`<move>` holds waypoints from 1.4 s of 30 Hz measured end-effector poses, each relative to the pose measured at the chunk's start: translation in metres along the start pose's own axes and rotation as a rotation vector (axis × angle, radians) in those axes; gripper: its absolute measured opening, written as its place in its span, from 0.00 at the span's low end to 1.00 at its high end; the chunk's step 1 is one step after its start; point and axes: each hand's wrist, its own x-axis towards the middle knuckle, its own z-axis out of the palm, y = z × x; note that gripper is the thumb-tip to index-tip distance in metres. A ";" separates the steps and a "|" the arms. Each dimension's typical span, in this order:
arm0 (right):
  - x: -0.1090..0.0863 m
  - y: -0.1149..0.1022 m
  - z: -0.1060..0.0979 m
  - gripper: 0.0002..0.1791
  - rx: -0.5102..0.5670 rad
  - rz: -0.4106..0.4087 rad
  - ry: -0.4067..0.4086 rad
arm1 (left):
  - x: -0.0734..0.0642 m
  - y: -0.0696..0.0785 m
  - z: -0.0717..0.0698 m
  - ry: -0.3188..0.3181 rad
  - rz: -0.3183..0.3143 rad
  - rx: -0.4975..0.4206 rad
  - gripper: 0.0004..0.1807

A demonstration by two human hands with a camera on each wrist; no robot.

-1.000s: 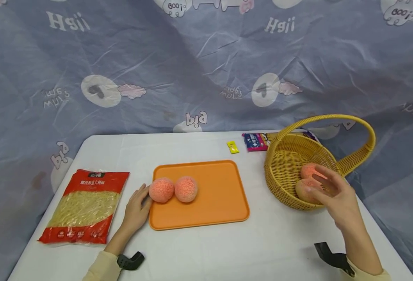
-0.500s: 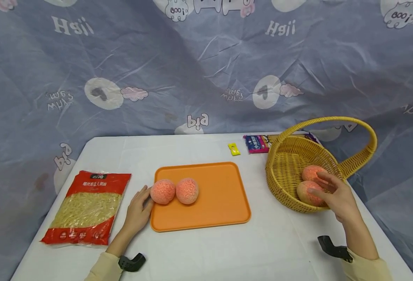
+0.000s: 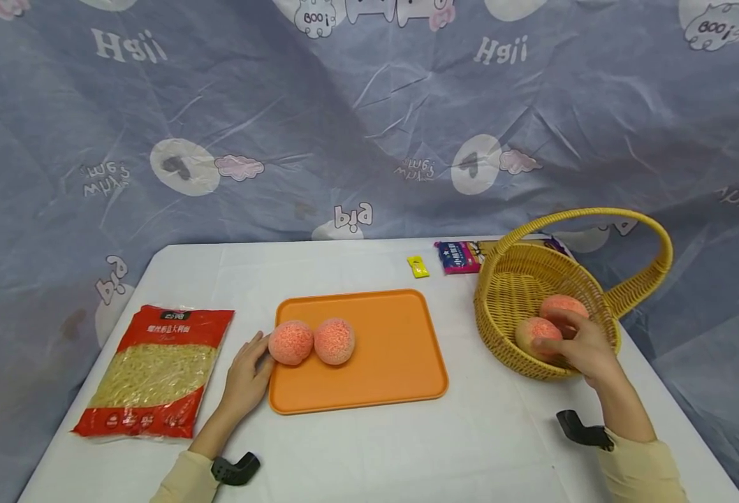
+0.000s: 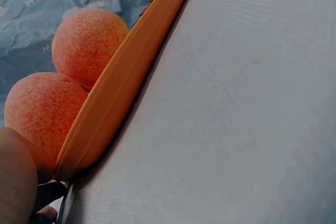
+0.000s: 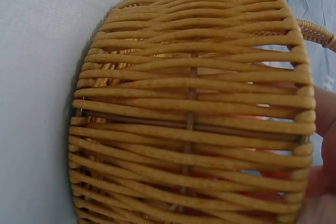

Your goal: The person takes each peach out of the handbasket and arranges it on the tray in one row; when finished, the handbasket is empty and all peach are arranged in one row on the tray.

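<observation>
In the head view my right hand [image 3: 586, 349] reaches into the yellow wicker basket [image 3: 492, 328], thumb and fingers curled round a speckled peach [image 3: 533, 337]. Another peach [image 3: 564, 304] lies just behind it, partly covered by the fingers. In the right wrist view the basket's woven side [image 5: 184, 93] hides most of that hand. My left hand [image 3: 246, 374] rests at the left edge of an orange tray [image 3: 388, 349], touching it with relaxed fingers. Two peaches, a left one [image 3: 290, 342] and a right one [image 3: 334, 341], sit side by side on the tray near that hand.
A red bag of pasta [image 3: 156, 370] lies left of my left hand. Behind the tray are a small yellow packet [image 3: 418, 266] and a purple snack packet [image 3: 460, 257], the latter partly behind the basket. The basket's tall handle [image 3: 649, 279] arches over its right side.
My right hand has moved down and left into the basket and taken hold of the nearer peach, which has shifted slightly left. My left hand stays at the tray's edge.
</observation>
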 end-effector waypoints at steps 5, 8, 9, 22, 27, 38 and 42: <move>0.007 -0.003 0.002 0.47 -0.067 -0.009 -0.087 | 0.000 -0.001 -0.001 -0.003 -0.012 -0.010 0.23; 0.011 -0.003 0.005 0.47 -0.060 -0.005 -0.119 | 0.000 -0.001 -0.001 0.002 -0.003 -0.010 0.23; 0.012 -0.004 0.006 0.47 -0.057 -0.001 -0.121 | 0.000 -0.001 0.000 0.005 0.004 -0.009 0.22; 0.004 -0.020 0.000 0.45 -0.034 -0.021 0.085 | 0.000 -0.001 0.001 0.008 0.009 -0.010 0.23; -0.008 -0.041 -0.003 0.46 -0.006 -0.031 0.140 | 0.001 0.000 0.000 0.001 0.005 -0.006 0.23; -0.020 -0.083 0.028 0.39 0.028 -0.214 0.113 | 0.002 -0.001 0.000 0.000 -0.002 -0.005 0.23; -0.013 -0.093 0.053 0.39 0.050 -0.219 0.027 | 0.001 -0.001 0.000 -0.004 -0.007 -0.004 0.23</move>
